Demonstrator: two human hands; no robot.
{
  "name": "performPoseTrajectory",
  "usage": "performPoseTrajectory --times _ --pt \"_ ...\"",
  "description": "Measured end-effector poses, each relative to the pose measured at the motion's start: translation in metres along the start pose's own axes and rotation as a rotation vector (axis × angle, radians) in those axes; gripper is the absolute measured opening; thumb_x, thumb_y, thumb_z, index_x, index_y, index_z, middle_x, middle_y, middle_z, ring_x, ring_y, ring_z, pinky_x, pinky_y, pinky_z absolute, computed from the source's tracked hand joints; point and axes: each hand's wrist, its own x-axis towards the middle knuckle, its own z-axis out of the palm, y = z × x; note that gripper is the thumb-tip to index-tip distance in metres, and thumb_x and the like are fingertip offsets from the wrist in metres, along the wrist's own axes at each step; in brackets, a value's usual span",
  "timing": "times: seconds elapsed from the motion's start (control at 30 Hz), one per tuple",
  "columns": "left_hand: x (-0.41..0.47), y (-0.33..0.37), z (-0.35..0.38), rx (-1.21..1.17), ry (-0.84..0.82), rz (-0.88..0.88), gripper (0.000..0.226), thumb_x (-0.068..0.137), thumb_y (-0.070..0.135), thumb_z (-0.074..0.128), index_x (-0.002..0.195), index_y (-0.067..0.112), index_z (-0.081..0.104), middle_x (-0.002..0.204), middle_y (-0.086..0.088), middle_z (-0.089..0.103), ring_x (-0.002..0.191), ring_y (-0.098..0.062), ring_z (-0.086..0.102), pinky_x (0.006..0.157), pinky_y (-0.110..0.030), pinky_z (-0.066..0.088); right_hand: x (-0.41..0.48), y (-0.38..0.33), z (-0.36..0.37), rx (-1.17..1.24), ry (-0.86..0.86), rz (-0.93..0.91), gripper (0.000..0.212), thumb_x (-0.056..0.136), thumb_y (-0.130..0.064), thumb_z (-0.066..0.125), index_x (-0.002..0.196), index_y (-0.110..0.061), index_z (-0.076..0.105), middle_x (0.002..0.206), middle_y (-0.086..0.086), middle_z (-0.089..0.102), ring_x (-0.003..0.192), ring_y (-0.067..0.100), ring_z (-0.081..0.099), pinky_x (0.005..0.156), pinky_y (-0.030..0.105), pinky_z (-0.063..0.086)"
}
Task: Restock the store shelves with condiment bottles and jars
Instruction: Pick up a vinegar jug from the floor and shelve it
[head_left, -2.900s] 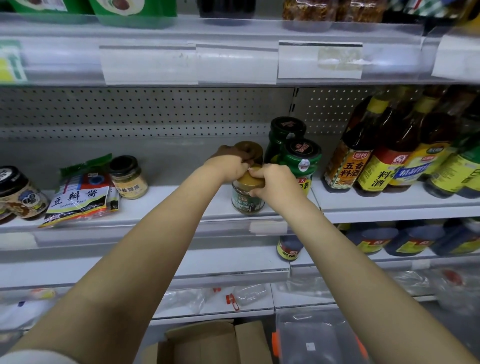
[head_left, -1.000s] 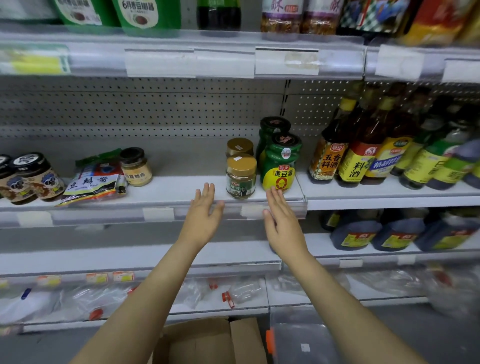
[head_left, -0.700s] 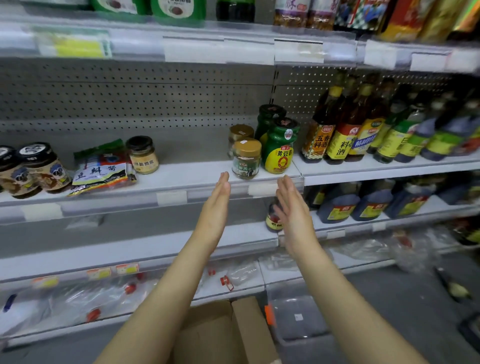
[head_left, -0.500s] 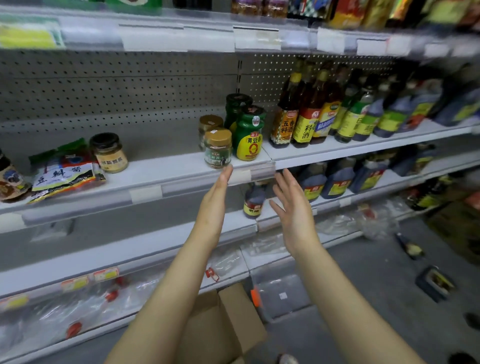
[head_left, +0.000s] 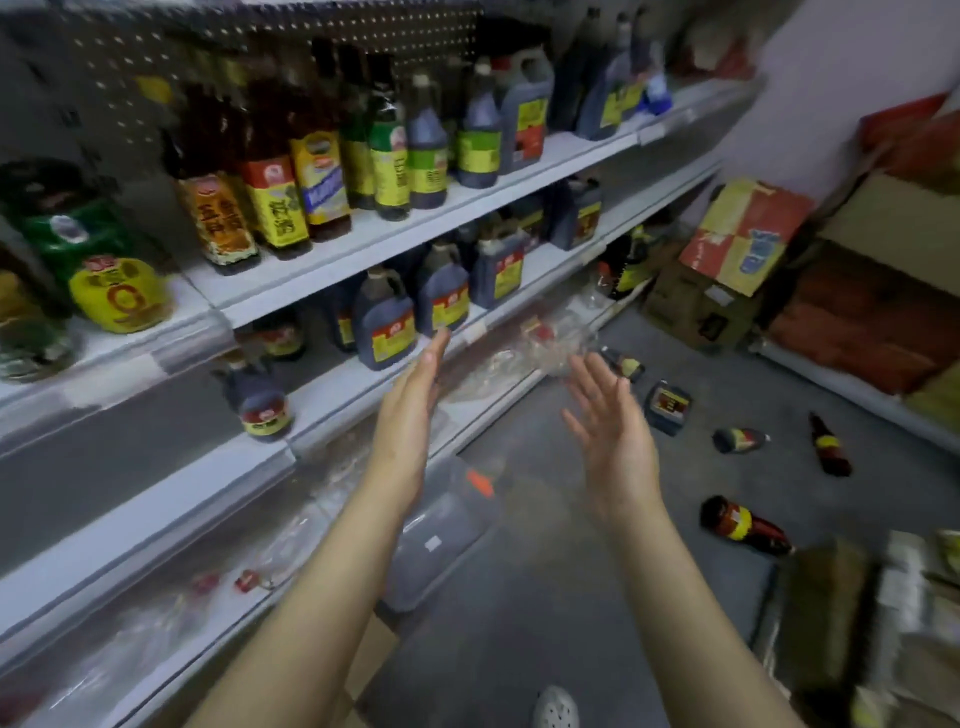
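- The left hand (head_left: 410, 410) is held out in front of the shelving; its grip is open, with the fingers straight and together; nothing is held.
- The right hand (head_left: 615, 431) is raised beside it, apart from it; its grip is likewise open, with the fingers spread and the palm turned toward the left hand; nothing is held.
- Tall bottles (head_left: 275, 202) with yellow labels are stood upright in a row on the upper shelf (head_left: 395, 236); a green jar (head_left: 98, 260) with a yellow label is set at the left end of that shelf.
- Dark jugs (head_left: 387, 322) are stood on the lower shelf (head_left: 332, 400), just beyond the left fingertips; a small dark bottle (head_left: 260, 400) is stood alone further left.
- Several bottles are left lying on the grey floor (head_left: 545, 597), to the right of the right hand; a flat dark bottle (head_left: 667, 407) lies nearest it; a red-labelled bottle (head_left: 743, 527) lies closer to the camera.
- A clear plastic bin (head_left: 441, 519) is seen on the floor between the forearms; cartons (head_left: 737, 249) are stacked by the far wall; much of the view is blurred.
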Motion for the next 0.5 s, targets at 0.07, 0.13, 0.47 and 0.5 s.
performPoseTrajectory --times 0.07,0.13,0.47,0.5 --pt "0.013 -0.019 0.048 -0.03 -0.037 -0.029 0.03 0.103 0.032 0.033 0.126 0.037 0.051 0.141 0.014 0.048 0.133 -0.002 0.04 0.113 -0.028 0.028 0.017 -0.01 -0.045 -0.03 0.041 -0.006 0.041 0.104 -0.038 0.025 0.136 -0.024 0.047 0.135 -0.012 0.056 0.132 0.009 0.046 0.111 0.038 0.035" --pt "0.022 -0.036 0.095 -0.064 -0.066 -0.066 0.03 0.103 0.033 0.033 0.127 0.036 0.052 0.143 0.013 0.048 0.133 0.0 0.04 0.115 -0.029 0.027 0.034 -0.019 -0.087 -0.041 0.068 -0.001 0.039 0.103 -0.04 0.027 0.133 -0.027 0.048 0.136 -0.012 0.055 0.131 0.008 0.046 0.11 0.037 0.035" --pt "0.073 -0.089 0.232 -0.039 -0.147 -0.205 0.039 0.104 0.032 0.028 0.138 0.025 0.046 0.142 0.01 0.048 0.134 -0.006 0.04 0.116 -0.031 0.025 0.105 -0.054 -0.229 0.042 0.283 -0.027 0.04 0.102 -0.039 0.027 0.134 -0.026 0.047 0.138 -0.008 0.054 0.131 0.009 0.046 0.111 0.038 0.033" --pt "0.08 -0.092 0.239 -0.036 -0.155 -0.214 0.04 0.104 0.032 0.028 0.139 0.023 0.046 0.143 0.009 0.048 0.135 -0.006 0.04 0.116 -0.032 0.025 0.111 -0.054 -0.235 0.044 0.3 -0.026 0.039 0.102 -0.039 0.027 0.134 -0.026 0.046 0.138 -0.007 0.054 0.132 0.009 0.045 0.111 0.038 0.033"
